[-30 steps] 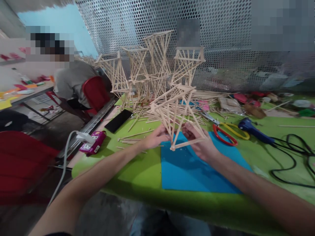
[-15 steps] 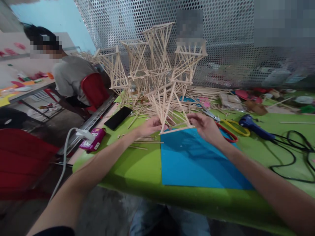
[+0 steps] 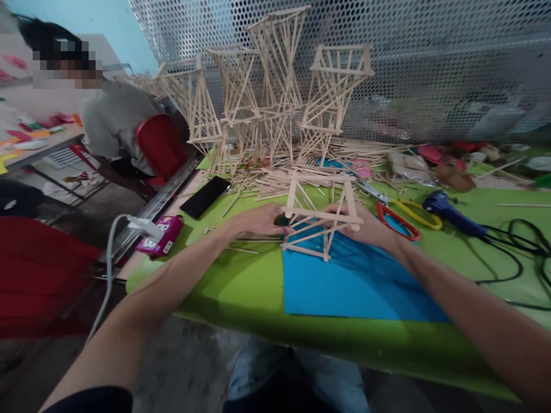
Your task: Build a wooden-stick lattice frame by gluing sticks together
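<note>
1. Stick frame (image 3: 322,214), pale thin sticks: 4 bars around the top, slanting struts below, ends joined at the corners. Located at the left part of the blue sheet (image 3: 344,292), between the 2 hands; cannot tell if its base touches the sheet.

2. Left hand (image 3: 262,219) grips the frame at its left side, fingers curled in by the lower struts. Right hand (image 3: 372,230) grips at the right side, fingertips partly behind the bars.

3. Handling, my judgement: very light, fairly stiff once braced, dry rather than slippery. Fragile at the joints; a hard squeeze could snap a strut. Best hold: near the corners, 1 hand per side, light pressure.

4. Green-covered worktop (image 3: 241,281). Loose sticks (image 3: 275,180) heaped beyond the frame; at least 4 taller stick structures (image 3: 282,109) rise behind. Left: black phone (image 3: 205,197), purple box (image 3: 172,230) with a white plug and cable. Right: scissors (image 3: 379,197) with red and yellow handles, blue glue gun (image 3: 456,215) with black cord.

5. Room: perforated metal screen (image 3: 408,74) at back. Far left, a seated person in a grey top (image 3: 116,115), red chair (image 3: 161,146).
</note>
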`<state>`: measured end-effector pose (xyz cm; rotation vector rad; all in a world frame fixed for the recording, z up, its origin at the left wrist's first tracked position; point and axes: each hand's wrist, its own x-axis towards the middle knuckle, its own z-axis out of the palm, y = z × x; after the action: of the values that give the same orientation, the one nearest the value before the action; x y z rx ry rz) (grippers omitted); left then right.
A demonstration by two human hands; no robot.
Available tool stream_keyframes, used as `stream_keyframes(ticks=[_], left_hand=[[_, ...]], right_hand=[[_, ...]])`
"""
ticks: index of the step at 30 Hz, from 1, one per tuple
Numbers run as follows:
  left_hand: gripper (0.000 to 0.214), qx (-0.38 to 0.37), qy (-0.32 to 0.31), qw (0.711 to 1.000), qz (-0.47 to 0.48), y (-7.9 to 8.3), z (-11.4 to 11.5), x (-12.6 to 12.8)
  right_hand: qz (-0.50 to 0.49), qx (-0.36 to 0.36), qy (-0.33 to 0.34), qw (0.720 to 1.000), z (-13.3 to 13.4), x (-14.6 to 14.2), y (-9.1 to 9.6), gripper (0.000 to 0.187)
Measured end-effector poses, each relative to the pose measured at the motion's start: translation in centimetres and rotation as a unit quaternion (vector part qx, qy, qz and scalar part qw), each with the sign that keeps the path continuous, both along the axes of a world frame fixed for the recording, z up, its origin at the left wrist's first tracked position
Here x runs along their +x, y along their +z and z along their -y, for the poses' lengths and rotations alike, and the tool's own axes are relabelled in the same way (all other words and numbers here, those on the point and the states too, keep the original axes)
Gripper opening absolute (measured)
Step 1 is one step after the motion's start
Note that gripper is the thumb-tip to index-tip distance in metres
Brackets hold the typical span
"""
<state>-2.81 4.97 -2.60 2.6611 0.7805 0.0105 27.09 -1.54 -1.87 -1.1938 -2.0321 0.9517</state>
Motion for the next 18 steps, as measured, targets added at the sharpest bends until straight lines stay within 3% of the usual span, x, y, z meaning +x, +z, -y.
stream_keyframes(ticks=[6, 11, 18], left_hand=[[0.07, 0.027, -0.01, 0.999, -0.016, -0.3, -0.1, 0.1], [0.067, -0.007, -0.042, 0.998, 0.037, -1.0, -0.7, 0.1], [0.061, -0.04, -0.035, 0.994, 0.097, -1.8, -1.0, -0.1]], right_hand=[[0.033, 0.061, 0.02, 0.997, -0.4, 0.2, 0.0, 0.027], [0.072, 0.124, 0.016, 0.99, -0.8, 0.4, -1.3, 0.025], [0.055, 0.107, -0.018, 0.993, -0.6, 0.5, -2.3, 0.023]])
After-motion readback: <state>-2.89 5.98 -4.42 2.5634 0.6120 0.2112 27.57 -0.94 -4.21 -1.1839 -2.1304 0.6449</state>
